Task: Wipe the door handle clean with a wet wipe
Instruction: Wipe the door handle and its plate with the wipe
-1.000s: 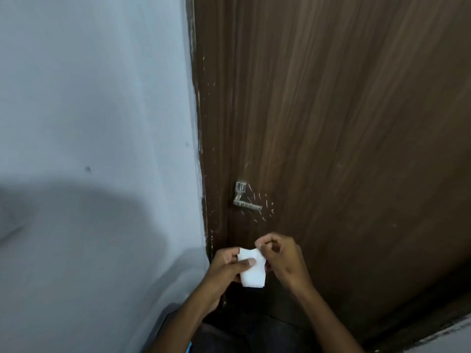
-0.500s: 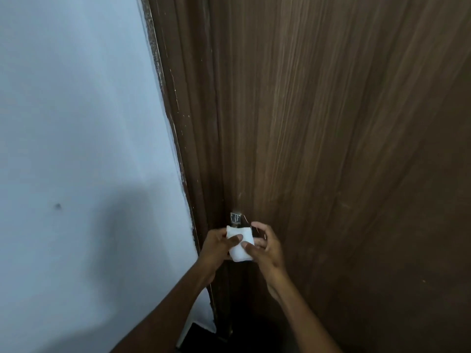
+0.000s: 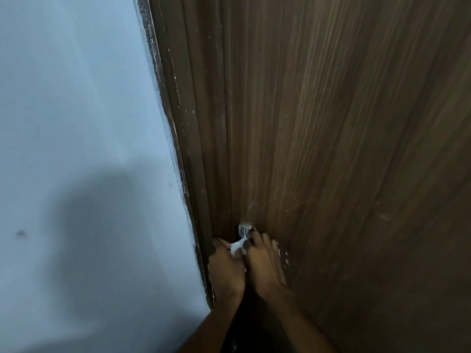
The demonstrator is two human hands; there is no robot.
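A small metal door handle [image 3: 244, 229] is fixed low on the dark brown wooden door [image 3: 331, 149]; only its square top plate shows, the lever is hidden under my hands. A white wet wipe [image 3: 235, 246] is pinched between both hands and pressed against the handle. My left hand [image 3: 225, 268] grips the wipe's left side, next to the door frame. On the right, my right hand [image 3: 262, 261] holds the wipe, its fingers lying over the handle and against the door.
A pale blue-white wall [image 3: 76, 149] fills the left half, with a shadow on it. The brown door frame [image 3: 183, 149] runs between wall and door. White scratch marks [image 3: 284, 256] dot the door just right of the handle.
Both hands have risen with the wipe from below the handle onto it. The wipe is now bunched and mostly covered by my fingers. The camera has moved closer to the door.
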